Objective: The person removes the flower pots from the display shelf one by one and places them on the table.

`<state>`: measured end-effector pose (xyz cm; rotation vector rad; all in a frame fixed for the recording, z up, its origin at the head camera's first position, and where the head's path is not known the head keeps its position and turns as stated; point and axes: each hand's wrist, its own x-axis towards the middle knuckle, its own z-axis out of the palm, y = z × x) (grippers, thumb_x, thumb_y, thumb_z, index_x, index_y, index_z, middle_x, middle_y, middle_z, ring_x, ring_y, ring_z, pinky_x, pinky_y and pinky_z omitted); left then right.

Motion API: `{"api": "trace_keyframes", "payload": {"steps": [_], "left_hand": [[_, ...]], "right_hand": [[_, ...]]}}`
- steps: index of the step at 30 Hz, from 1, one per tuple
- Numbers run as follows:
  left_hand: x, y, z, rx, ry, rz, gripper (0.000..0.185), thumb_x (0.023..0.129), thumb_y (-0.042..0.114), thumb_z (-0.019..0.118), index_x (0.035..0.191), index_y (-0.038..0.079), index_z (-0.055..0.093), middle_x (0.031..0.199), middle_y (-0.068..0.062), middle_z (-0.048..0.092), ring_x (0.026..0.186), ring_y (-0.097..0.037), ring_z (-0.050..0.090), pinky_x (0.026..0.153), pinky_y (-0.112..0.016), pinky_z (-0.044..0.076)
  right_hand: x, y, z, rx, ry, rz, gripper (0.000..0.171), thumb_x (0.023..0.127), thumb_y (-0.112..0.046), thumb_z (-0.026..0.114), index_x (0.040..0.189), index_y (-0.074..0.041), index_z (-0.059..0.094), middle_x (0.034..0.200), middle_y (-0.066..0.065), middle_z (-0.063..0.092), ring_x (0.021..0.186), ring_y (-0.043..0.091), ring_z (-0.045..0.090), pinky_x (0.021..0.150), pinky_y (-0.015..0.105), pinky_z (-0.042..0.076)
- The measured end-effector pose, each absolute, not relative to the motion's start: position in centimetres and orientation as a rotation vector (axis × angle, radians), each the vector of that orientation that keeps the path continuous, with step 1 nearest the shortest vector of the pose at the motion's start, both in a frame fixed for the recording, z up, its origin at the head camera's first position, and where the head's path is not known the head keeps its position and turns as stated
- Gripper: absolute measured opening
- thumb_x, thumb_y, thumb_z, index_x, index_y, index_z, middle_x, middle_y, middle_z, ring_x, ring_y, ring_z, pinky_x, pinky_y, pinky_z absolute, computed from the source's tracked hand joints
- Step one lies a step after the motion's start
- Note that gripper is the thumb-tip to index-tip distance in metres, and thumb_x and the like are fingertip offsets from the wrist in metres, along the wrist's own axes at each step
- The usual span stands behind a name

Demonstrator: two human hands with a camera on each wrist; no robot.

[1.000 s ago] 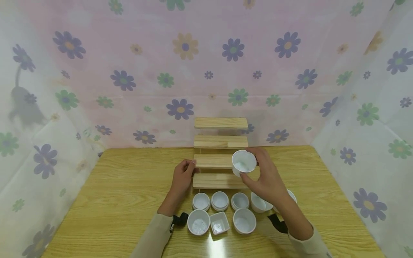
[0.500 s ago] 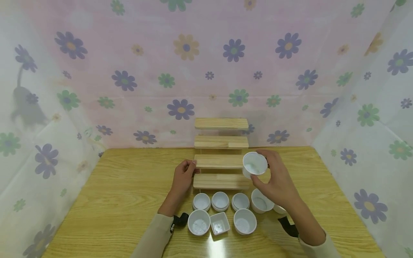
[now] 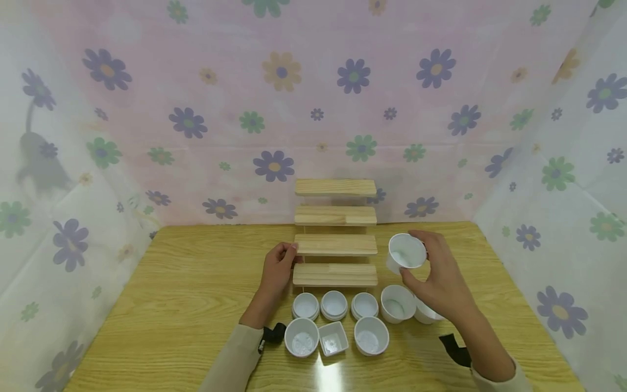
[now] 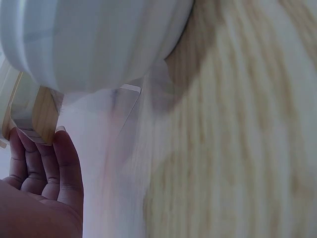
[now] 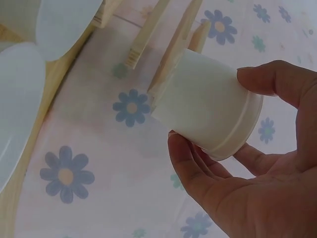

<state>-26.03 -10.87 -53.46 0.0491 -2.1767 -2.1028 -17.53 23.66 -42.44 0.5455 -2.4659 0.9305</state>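
My right hand (image 3: pixel 438 277) holds a round white cup (image 3: pixel 406 251) between thumb and fingers, in the air to the right of a stepped wooden shelf (image 3: pixel 335 216). The right wrist view shows the same cup (image 5: pixel 208 101) from its side, thumb on one side and fingers on the other. My left hand (image 3: pixel 279 267) grips the left end of the shelf's second step from the front. In the left wrist view, the left hand's fingers (image 4: pixel 44 168) lie at the wooden end of a step (image 4: pixel 45 116).
Several white bowls and cups stand on the wooden table (image 3: pixel 196 305) in front of the shelf, among them a square dish (image 3: pixel 333 338), a round bowl (image 3: pixel 301 337) and a cup (image 3: pixel 398 304) at right. A flowered cloth (image 3: pixel 318 98) hangs behind and at both sides.
My right hand has moved right with the white cup, away from in front of the shelf's right end. The left hand stays on the shelf.
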Motion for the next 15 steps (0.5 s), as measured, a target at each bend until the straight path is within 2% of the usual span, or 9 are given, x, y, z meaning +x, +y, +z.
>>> {"api": "trace_keyframes", "payload": {"steps": [5,15], "left_hand": [[-26.0,-10.8,-53.4,0.055,-2.184,-2.097,0.028,0.11,0.029,0.062,0.101,0.003,0.066,0.09,-0.016,0.071,0.086,-0.021,0.073,0.081,-0.026,0.054],[-26.0,-10.8,-53.3,0.056,-2.193,-2.076,0.028,0.11,0.029,0.061,0.101,0.004,0.067,0.089,-0.013,0.072,0.085,-0.019,0.073,0.081,-0.026,0.054]], "right_hand": [[-17.2,24.4,-42.5,0.52,-2.478,0.925,0.073,0.079,0.004,0.085,0.144,0.003,0.052,0.133,0.02,0.055,0.11,0.03,0.055,0.082,0.032,0.045],[-16.4,25.5,-43.0,0.477,-2.524,0.902,0.073,0.079,0.004,0.085,0.144,0.004,0.051,0.134,0.023,0.053,0.108,0.032,0.055,0.08,0.033,0.044]]}}
